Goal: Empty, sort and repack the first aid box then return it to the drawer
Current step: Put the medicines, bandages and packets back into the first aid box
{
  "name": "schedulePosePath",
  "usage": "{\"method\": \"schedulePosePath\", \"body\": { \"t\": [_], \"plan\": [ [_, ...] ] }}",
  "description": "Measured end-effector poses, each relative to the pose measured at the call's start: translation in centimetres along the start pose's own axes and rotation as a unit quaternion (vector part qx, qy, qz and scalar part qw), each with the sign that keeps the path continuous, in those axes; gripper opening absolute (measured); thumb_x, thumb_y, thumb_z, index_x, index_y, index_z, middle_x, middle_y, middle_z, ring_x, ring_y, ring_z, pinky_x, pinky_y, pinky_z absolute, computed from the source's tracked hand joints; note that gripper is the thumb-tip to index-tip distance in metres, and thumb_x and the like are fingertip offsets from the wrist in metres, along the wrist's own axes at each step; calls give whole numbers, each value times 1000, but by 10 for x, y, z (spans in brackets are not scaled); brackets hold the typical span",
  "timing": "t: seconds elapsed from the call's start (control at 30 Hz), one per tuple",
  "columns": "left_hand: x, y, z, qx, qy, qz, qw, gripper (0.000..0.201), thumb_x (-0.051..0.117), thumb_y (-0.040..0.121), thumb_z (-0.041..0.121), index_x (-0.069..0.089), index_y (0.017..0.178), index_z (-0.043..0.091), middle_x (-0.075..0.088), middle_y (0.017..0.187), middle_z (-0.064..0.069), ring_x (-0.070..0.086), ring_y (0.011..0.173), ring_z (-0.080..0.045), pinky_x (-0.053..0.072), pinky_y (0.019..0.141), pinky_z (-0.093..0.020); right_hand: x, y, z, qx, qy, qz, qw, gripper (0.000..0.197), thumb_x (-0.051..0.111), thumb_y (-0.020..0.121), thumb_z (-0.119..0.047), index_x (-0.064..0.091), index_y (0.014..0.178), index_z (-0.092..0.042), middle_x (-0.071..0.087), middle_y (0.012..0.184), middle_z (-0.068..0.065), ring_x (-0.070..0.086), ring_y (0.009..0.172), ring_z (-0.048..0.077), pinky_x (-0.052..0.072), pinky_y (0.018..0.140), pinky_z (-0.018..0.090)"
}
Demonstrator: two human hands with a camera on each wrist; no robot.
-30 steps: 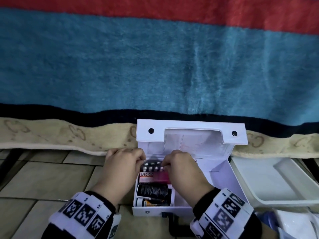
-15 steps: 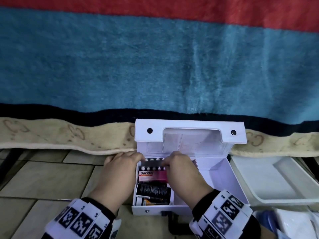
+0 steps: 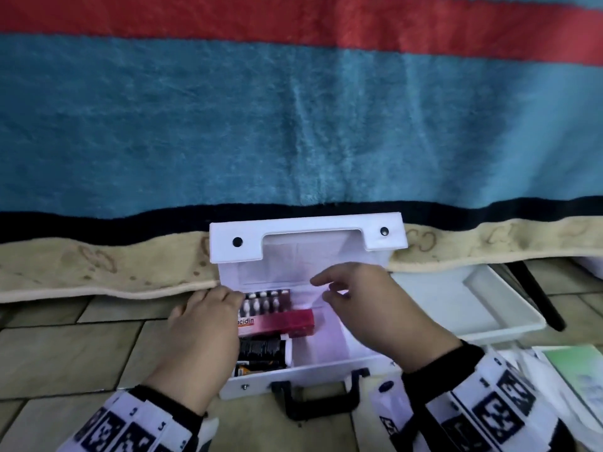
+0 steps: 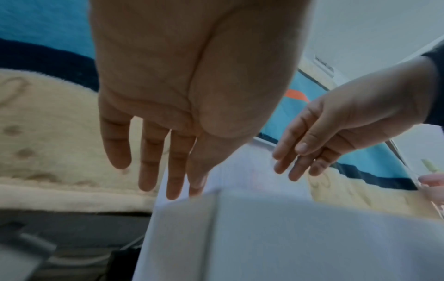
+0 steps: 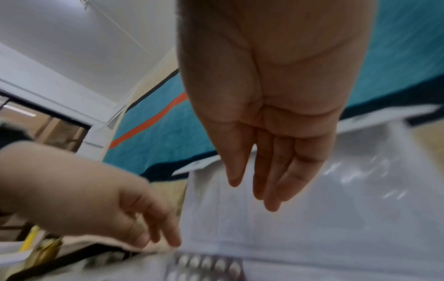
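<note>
The white first aid box (image 3: 342, 363) stands open on the floor with its lid (image 3: 306, 239) upright against the blanket. A silver blister pack (image 3: 266, 301) lies at the back of its left compartment. In front of the pack are a pink Bacidin carton (image 3: 280, 322), a black bottle (image 3: 261, 350) and an orange item (image 3: 246, 370). My left hand (image 3: 212, 314) rests at the box's left wall, fingers straight (image 4: 173, 171), tips beside the blister pack (image 5: 204, 266). My right hand (image 3: 355, 295) hovers over the bare right compartment with relaxed fingers (image 5: 261, 186), holding nothing.
A white plastic tray (image 3: 456, 308) sits on the tiled floor (image 3: 65, 347) right of the box. Papers and plastic packets (image 3: 571, 376) lie at the lower right. A striped blanket (image 3: 293, 125) hangs behind the box. The box's black carry handle (image 3: 319, 398) faces me.
Both hands held the blister pack over the left compartment; now they have let go and it lies at the back. My right hand has moved right, over the other compartment.
</note>
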State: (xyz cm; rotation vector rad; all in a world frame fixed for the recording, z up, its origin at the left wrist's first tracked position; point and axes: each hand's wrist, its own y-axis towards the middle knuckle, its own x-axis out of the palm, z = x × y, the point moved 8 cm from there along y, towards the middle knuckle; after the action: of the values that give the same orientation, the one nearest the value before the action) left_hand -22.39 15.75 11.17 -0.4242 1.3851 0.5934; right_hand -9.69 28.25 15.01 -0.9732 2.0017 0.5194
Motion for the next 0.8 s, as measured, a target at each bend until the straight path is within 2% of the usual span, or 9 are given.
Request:
{"method": "schedulePosePath", "body": {
  "t": [0.07, 0.17, 0.27, 0.33, 0.43, 0.53, 0.6, 0.7, 0.8],
  "plan": [
    [-6, 0, 11, 14, -7, 11, 1000, 51, 44, 87, 5, 43, 130, 33, 44, 132, 13, 38, 123, -13, 36, 98, -29, -30, -18, 18, 24, 28, 43, 998, 24, 57, 90, -17, 68, 104, -33, 66, 92, -9, 58, 73, -3, 42, 63, 5],
    [-16, -3, 46, 70, -26, 31, 997, 36, 48, 89, 12, 51, 119, 33, 51, 124, 12, 44, 117, -15, 37, 91, -31, -79, -55, 53, 71, 44, 123, 989, 19, 62, 87, -17, 69, 89, -35, 65, 73, -15, 58, 62, -7, 42, 57, 5],
    [-19, -12, 93, 150, -52, 42, 986, 23, 60, 84, 18, 63, 104, 28, 61, 109, 6, 56, 106, -24, 45, 84, -38, -119, -102, 89, 115, 29, 201, 972, 21, 64, 85, -15, 66, 81, -36, 63, 71, -21, 56, 61, -13, 41, 57, 4],
    [-16, -20, 126, 203, -74, 39, 976, 19, 67, 79, 19, 66, 98, 24, 64, 101, 3, 60, 98, -26, 48, 81, -38, -132, -132, 109, 139, 15, 230, 963, 19, 66, 83, -11, 68, 81, -30, 63, 70, -19, 56, 60, -16, 40, 56, 2],
    [2, -35, 171, 258, -111, -11, 960, 23, 57, 88, 30, 59, 110, 28, 57, 114, 7, 51, 111, -19, 41, 91, -33, -131, -173, 141, 193, -11, 235, 953, 21, 68, 82, -10, 66, 77, -30, 66, 71, -15, 57, 58, -12, 41, 55, 5],
    [22, -46, 211, 304, -123, -49, 943, 27, 50, 91, 33, 54, 117, 29, 52, 120, 9, 46, 116, -14, 38, 96, -28, -116, -202, 169, 244, -32, 220, 944, 19, 67, 82, -13, 66, 81, -31, 62, 71, -22, 56, 58, -14, 39, 55, 4],
    [37, -51, 234, 330, -132, -83, 931, 26, 49, 91, 30, 53, 116, 26, 51, 119, 8, 47, 115, -14, 40, 95, -29, -104, -212, 181, 264, -59, 198, 942, 17, 65, 84, -16, 68, 86, -32, 63, 78, -18, 57, 67, -7, 39, 60, 9],
    [56, -55, 261, 364, -100, -95, 921, 24, 49, 91, 25, 51, 115, 22, 49, 117, 3, 48, 113, -17, 43, 91, -30, -82, -210, 188, 276, -110, 109, 949, 21, 58, 88, -18, 67, 103, -30, 58, 103, -12, 55, 88, 6, 37, 69, 5],
    [72, -51, 277, 378, -26, -101, 920, 26, 47, 93, 18, 48, 119, 20, 47, 122, 0, 45, 117, -20, 40, 89, -28, -61, -197, 186, 229, -175, 13, 957, 35, 50, 88, -9, 64, 114, -28, 43, 141, -6, 49, 121, 13, 41, 99, 25]
  ]
}}
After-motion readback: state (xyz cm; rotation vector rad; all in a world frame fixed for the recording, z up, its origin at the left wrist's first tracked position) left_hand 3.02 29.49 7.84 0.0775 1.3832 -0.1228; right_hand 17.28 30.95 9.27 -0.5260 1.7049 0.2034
